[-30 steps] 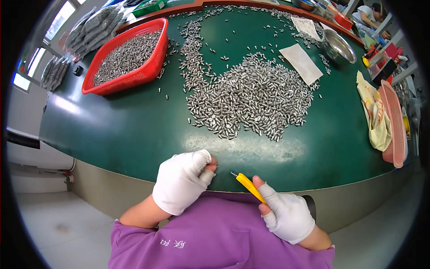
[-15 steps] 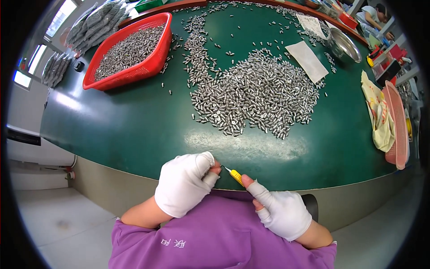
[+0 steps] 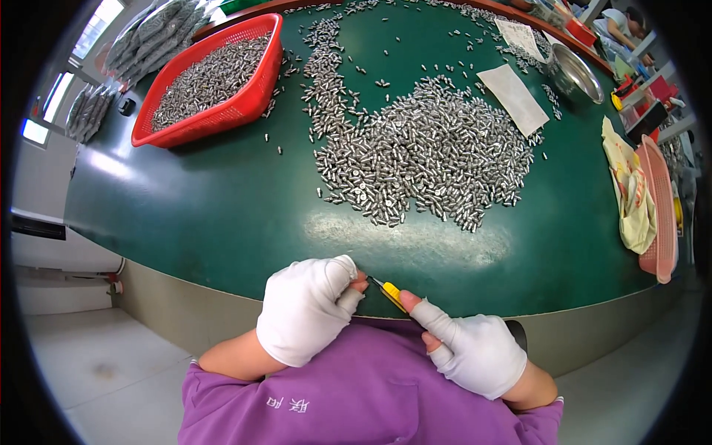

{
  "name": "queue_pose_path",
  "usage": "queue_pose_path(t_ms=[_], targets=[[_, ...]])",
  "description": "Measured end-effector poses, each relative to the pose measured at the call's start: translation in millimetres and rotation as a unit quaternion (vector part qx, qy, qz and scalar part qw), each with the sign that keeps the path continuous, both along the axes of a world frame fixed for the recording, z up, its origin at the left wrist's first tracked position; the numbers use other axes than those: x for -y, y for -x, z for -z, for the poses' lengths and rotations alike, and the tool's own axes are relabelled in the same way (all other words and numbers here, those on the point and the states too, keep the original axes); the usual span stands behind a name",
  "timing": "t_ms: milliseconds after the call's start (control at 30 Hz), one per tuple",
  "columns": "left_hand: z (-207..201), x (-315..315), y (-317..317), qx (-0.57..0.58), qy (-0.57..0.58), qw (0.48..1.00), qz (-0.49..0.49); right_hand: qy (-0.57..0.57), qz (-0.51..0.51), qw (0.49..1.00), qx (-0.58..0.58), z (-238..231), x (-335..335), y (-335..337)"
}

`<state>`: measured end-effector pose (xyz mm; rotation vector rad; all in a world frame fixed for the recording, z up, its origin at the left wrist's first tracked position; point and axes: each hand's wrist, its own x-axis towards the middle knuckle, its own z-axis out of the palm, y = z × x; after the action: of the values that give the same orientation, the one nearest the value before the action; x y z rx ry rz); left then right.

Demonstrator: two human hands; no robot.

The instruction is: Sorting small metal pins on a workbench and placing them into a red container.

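Note:
My right hand (image 3: pixel 477 351), in a white glove with bare fingertips, grips a slim yellow-handled tool (image 3: pixel 391 291) with a thin pointed metal tip. That tip reaches the fingertips of my left hand (image 3: pixel 308 305), also gloved in white and closed in a pinch. Whatever sits in the pinch is hidden by the fingers. Both hands are at the near edge of the green table (image 3: pixel 208 211). Beyond them lies a large heap of small silvery metal parts (image 3: pixel 430 152), with a trail of them running toward the far side.
A red plastic basket (image 3: pixel 211 119) full of the same parts stands at the far left, near grey bagged bundles (image 3: pixel 152 41). Paper sheets (image 3: pixel 514 99) and a steel bowl (image 3: pixel 573 74) lie far right. A pink basket (image 3: pixel 657 215) with yellowish cloth (image 3: pixel 630 196) sits at the right edge. Another person (image 3: pixel 619 28) works beyond.
The yellow tool has turned slightly in my right hand, its tip still at my left fingertips. My hands have barely moved, and the view has shifted a little.

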<state>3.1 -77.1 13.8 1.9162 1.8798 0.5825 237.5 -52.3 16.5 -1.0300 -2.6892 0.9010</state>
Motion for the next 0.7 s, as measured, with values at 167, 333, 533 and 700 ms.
queue_pose_path(t_ms=[167,333,533,700], targets=[[1.4,-0.9,1.5,0.005,-0.024,1.0,0.011,-0.009,-0.007,0.998,0.063,-19.5,-4.7,7.2],[-0.6,-2.4,0.5,0.022,-0.015,1.0,0.006,-0.006,0.025,0.999,0.041,-10.7,0.1,1.2],[-6.0,-6.8,9.1,0.223,0.085,0.97,-0.049,-0.233,0.334,0.91,-0.079,-10.5,-34.5,-46.3],[-5.0,-20.0,24.4,0.565,0.117,0.814,-0.06,-0.317,0.389,0.854,0.138,17.2,-74.0,-90.2]])
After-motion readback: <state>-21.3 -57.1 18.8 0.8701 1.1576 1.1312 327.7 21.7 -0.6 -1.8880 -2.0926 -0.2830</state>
